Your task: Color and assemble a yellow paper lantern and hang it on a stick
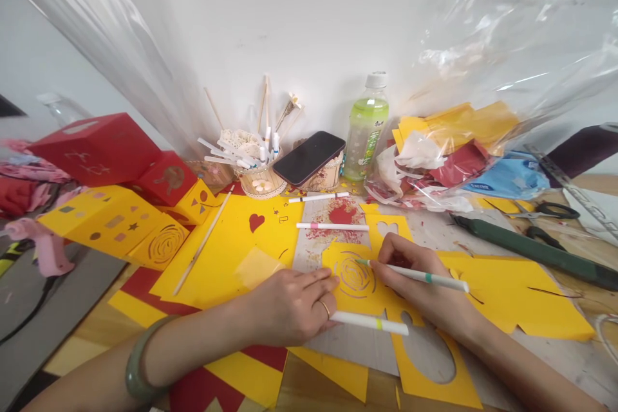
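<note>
My right hand [408,270] is closed around a white marker with a green band [444,280], its green tip on the rose-like curved cut-outs in a yellow paper piece [331,257]. My left hand [297,302] lies at the left edge of that piece, fingertips pressing on it. A second white marker, with a yellow-green band [371,322], sticks out to the right from under my left fingers, its other end hidden by the hand. Two more white markers lie just beyond the paper, one with a pink band [333,226] and one with a dark band [318,197].
Red and yellow paper boxes [116,219] stand at left beside a pink glue gun [43,244]. Behind are a basket of markers [263,180], a phone [311,158] and a green drink bottle [367,129]. Scissors [545,209] and a dark green tool [531,248] lie right.
</note>
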Demonstrator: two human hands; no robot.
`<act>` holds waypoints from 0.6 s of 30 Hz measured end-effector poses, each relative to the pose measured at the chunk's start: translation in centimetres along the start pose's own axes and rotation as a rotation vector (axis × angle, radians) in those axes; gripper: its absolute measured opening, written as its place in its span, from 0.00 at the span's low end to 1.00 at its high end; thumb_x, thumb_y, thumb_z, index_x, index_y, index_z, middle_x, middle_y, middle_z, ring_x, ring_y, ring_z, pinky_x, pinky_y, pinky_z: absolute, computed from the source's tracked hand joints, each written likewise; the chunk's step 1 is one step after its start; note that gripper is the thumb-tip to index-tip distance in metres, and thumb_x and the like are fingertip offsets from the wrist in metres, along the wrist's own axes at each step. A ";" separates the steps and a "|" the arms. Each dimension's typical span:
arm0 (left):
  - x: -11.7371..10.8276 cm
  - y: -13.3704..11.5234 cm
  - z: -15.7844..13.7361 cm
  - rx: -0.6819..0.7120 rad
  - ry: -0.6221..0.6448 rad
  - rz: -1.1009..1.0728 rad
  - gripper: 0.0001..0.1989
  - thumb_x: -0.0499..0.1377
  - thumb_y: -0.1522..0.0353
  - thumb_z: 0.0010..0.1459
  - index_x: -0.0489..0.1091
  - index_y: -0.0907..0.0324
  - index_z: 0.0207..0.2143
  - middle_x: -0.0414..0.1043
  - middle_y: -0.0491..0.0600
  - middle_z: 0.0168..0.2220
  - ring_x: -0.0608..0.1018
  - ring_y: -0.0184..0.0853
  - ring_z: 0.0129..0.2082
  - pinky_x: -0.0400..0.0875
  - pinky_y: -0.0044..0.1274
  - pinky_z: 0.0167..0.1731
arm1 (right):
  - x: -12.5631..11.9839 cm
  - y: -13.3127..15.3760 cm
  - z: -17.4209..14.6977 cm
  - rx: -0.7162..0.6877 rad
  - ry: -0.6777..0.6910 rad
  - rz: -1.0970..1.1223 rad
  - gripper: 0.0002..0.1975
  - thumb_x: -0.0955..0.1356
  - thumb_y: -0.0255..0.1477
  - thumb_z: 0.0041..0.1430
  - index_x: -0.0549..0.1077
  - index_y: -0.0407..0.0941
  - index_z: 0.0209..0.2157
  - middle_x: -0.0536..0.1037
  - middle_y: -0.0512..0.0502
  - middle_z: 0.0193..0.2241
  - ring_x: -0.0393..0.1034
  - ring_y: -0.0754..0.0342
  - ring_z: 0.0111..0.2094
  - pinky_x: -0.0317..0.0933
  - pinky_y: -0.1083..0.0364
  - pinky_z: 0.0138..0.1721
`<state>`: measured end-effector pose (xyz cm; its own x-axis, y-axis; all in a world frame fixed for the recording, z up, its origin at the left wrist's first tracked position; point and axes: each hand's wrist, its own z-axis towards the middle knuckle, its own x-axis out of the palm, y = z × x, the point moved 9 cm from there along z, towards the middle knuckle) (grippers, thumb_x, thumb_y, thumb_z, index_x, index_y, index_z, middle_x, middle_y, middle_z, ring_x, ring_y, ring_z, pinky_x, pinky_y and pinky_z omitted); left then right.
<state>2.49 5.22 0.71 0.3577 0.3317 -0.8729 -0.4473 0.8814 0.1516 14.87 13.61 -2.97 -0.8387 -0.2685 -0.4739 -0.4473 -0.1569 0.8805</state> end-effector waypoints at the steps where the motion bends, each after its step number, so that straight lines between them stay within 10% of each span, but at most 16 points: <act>1: 0.0 0.0 0.0 0.001 0.002 -0.001 0.14 0.48 0.70 0.61 0.69 0.66 0.28 0.77 0.55 0.38 0.78 0.38 0.40 0.76 0.25 0.37 | -0.1 0.0 0.0 0.000 -0.009 0.000 0.11 0.65 0.29 0.54 0.59 0.46 0.21 0.61 0.55 0.19 0.53 0.58 0.22 0.47 0.58 0.22; 18: -0.1 -0.3 -0.4 0.041 -0.033 0.032 0.12 0.49 0.71 0.59 0.69 0.66 0.28 0.77 0.56 0.37 0.79 0.38 0.38 0.77 0.25 0.35 | -0.2 0.5 -0.4 -0.018 -0.053 0.026 0.11 0.64 0.33 0.55 0.60 0.46 0.22 0.62 0.54 0.20 0.54 0.59 0.22 0.50 0.59 0.21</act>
<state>2.28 4.80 0.58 0.3708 0.3706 -0.8515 -0.4252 0.8829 0.1991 14.90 13.22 -2.46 -0.8655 -0.2226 -0.4488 -0.4196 -0.1675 0.8921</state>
